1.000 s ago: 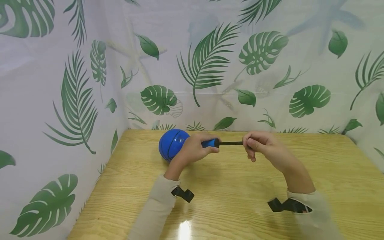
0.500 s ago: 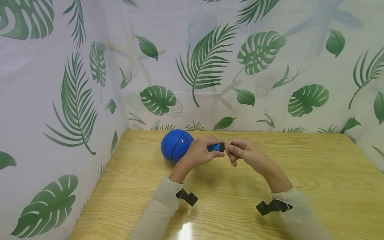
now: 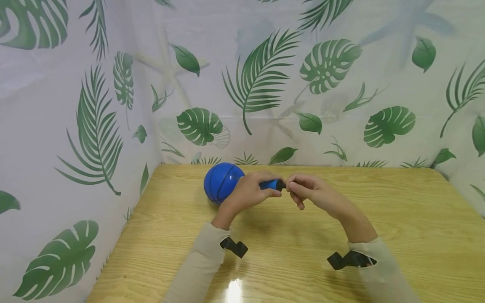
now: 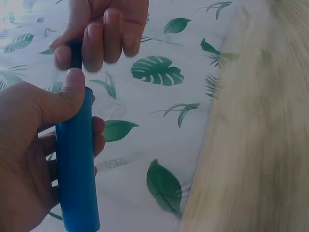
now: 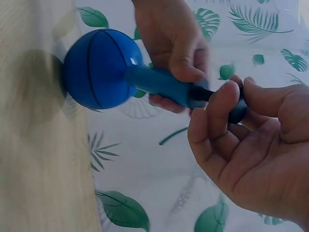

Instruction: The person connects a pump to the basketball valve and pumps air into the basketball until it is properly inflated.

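Observation:
A blue ball (image 3: 221, 182) with black basketball lines rests on the wooden table. Next to it my left hand (image 3: 246, 190) grips the blue barrel of a hand pump (image 4: 77, 169), fingers and thumb curled round it. The barrel's far end meets the ball in the right wrist view, where the ball (image 5: 96, 72) shows best. My right hand (image 3: 316, 194) pinches the pump's black handle (image 5: 237, 112) between thumb and fingers. Only a short piece of black rod shows between the barrel's black cap and the right fingers.
The light wooden table (image 3: 303, 261) stretches to the front and right. A white cloth with green leaves (image 3: 261, 143) hangs behind it and along its left side. Each wrist carries a black camera strap over a beige sleeve.
My right hand has pushed the handle leftward to the barrel, so the long exposed rod slid in. Since half a second ago it has drawn back slightly. The left hand keeps its grip.

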`<state>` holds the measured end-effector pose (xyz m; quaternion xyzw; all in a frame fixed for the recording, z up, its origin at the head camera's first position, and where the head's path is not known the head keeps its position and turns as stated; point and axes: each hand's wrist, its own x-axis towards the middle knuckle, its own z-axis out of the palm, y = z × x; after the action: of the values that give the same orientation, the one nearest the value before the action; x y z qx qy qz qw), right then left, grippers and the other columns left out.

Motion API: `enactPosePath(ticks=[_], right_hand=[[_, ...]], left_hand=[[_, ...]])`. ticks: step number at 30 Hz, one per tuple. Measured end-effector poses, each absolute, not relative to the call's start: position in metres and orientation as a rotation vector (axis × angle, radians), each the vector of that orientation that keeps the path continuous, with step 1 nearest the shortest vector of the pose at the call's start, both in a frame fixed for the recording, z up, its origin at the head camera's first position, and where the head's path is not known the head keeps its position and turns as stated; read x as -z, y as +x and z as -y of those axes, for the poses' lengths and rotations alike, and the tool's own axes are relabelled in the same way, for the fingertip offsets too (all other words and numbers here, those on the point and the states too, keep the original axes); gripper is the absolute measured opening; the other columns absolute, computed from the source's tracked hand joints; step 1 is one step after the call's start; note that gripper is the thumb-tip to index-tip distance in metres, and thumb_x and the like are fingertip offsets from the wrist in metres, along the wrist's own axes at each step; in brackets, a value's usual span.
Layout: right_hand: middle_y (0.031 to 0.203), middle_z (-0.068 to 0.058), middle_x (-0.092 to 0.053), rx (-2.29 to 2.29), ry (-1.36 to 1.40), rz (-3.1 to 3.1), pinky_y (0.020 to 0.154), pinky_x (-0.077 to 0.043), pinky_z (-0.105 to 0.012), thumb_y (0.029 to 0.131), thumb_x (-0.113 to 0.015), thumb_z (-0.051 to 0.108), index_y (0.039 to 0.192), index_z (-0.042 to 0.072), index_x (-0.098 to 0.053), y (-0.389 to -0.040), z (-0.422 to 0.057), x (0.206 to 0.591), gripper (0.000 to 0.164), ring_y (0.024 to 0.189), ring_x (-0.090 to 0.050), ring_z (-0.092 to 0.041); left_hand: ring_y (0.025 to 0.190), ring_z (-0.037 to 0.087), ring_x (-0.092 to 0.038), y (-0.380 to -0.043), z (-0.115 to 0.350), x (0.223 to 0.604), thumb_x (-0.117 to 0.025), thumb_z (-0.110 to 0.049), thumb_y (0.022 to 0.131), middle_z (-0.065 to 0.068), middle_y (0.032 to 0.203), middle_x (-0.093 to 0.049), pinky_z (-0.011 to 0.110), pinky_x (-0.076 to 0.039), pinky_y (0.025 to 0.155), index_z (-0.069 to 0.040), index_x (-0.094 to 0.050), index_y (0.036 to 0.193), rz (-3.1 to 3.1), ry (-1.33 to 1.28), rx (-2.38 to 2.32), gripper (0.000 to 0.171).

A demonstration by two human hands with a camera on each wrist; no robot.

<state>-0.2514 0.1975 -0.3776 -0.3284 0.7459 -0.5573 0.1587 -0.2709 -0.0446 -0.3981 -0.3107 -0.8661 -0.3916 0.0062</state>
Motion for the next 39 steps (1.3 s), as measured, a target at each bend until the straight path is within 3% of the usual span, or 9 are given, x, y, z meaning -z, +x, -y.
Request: enactPosePath(ticks=[11, 17, 26, 35, 39], right_hand=[[0.078, -0.003, -0.052, 1.669, -1.018, -2.198, 0.061, -0.051, -0.035, 0.111, -0.040, 0.011, 0.101, 0.002, -0.056, -0.241, -0.229, 0.350, 0.021, 0.065, -0.053, -0.022], [0.077, -0.001, -0.051, 1.737, -1.009, -2.174, 0.062, -0.054, -0.034, 0.111, -0.040, 0.013, 0.098, -0.003, -0.052, -0.244, -0.216, 0.357, 0.024, 0.063, -0.054, -0.021], [0.079, 0.000, -0.049, 1.747, -0.838, -2.132, 0.066, -0.056, -0.032, 0.112, -0.041, 0.022, 0.101, 0.007, -0.055, -0.250, -0.187, 0.384, 0.023, 0.063, -0.055, -0.016], [0.081, -0.004, -0.049, 1.755, -0.730, -2.140, 0.063, -0.055, -0.030, 0.111, -0.041, 0.021, 0.106, -0.007, -0.051, -0.251, -0.174, 0.395, 0.030, 0.066, -0.051, -0.013], [0.080, -0.003, -0.052, 1.728, -0.748, -2.157, 0.064, -0.055, -0.031, 0.111, -0.043, 0.022, 0.106, -0.001, -0.055, -0.251, -0.178, 0.392, 0.026, 0.065, -0.053, -0.013]], left_hand=[[0.126, 0.023, -0.063, -0.279, 0.061, 0.393, -0.076, -0.031, 0.092, 0.000, 0.138, -0.066, 0.041, -0.055, 0.098, -0.024, -0.071, 0.130, 2.700, -0.820, 1.255, 0.039], [0.122, 0.022, -0.066, -0.279, 0.054, 0.396, -0.077, -0.029, 0.092, 0.001, 0.131, -0.070, 0.040, -0.056, 0.096, -0.021, -0.073, 0.125, 2.649, -0.861, 1.157, 0.034], [0.109, 0.019, -0.069, -0.278, 0.042, 0.404, -0.077, -0.026, 0.093, 0.003, 0.120, -0.072, 0.035, -0.057, 0.091, -0.014, -0.073, 0.124, 2.599, -0.945, 1.043, 0.033], [0.101, 0.018, -0.070, -0.275, 0.035, 0.408, -0.077, -0.025, 0.093, 0.003, 0.115, -0.074, 0.031, -0.056, 0.083, -0.014, -0.073, 0.125, 2.584, -0.968, 0.990, 0.034], [0.098, 0.015, -0.068, -0.275, 0.038, 0.407, -0.076, -0.025, 0.094, 0.001, 0.115, -0.073, 0.029, -0.055, 0.082, -0.017, -0.072, 0.127, 2.609, -0.947, 1.030, 0.034]])
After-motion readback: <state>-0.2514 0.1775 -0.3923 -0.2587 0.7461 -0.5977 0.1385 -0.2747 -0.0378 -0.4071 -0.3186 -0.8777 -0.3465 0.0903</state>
